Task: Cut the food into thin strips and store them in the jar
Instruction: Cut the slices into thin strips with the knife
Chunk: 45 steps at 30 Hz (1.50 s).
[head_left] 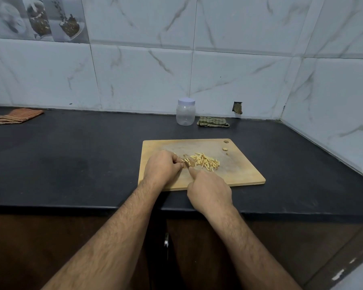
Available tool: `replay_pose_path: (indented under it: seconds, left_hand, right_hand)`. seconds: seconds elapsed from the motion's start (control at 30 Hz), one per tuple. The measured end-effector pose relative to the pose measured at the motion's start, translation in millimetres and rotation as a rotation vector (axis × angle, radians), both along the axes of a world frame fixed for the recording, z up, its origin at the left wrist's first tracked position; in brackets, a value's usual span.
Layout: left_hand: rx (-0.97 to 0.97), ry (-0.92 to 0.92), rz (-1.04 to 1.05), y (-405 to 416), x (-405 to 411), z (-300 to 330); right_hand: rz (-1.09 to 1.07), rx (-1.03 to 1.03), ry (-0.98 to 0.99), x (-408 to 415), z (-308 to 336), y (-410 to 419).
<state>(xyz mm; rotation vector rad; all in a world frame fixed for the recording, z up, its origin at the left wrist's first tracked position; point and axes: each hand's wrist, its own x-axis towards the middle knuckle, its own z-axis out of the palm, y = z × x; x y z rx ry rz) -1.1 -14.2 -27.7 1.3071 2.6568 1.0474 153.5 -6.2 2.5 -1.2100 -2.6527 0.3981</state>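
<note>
The left hand [162, 167] pinches the uncut food, the right hand [208, 188] grips the knife [189, 164], strips [205, 161] lying right of the blade.

Dim, cool light; soft focus, edges bowed.

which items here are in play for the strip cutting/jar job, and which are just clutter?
In play: left hand, right hand, knife, cut strips, cutting board, lidded jar.

Lying about: orange striped cloth, green checked cloth, small scraps by the board's hole.
</note>
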Motion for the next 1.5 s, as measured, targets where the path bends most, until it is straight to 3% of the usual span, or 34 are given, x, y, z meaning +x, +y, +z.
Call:
replay_pose_path:
  seconds: [0.23, 0.53, 1.13, 1.5]
  left_hand:
    - [-0.063, -0.051, -0.044, -0.1, -4.2, 4.5]
    - [-0.118, -0.305, 0.015, 7.7, -10.3, 20.5]
    - [-0.147, -0.353, 0.038, 9.3, -11.0, 26.7]
    - [-0.114, -0.345, 0.018, 3.8, -7.7, 23.1]
  right_hand:
    - [-0.003, -0.032, 0.026, -0.2, 1.6, 2.0]
    - [0.039, -0.048, 0.038, -3.1, 1.7, -0.6]
    - [0.052, -0.003, -0.043, 4.6, -3.1, -11.9]
    - [-0.002, -0.006, 0.018, 5.1, 1.8, -4.1]
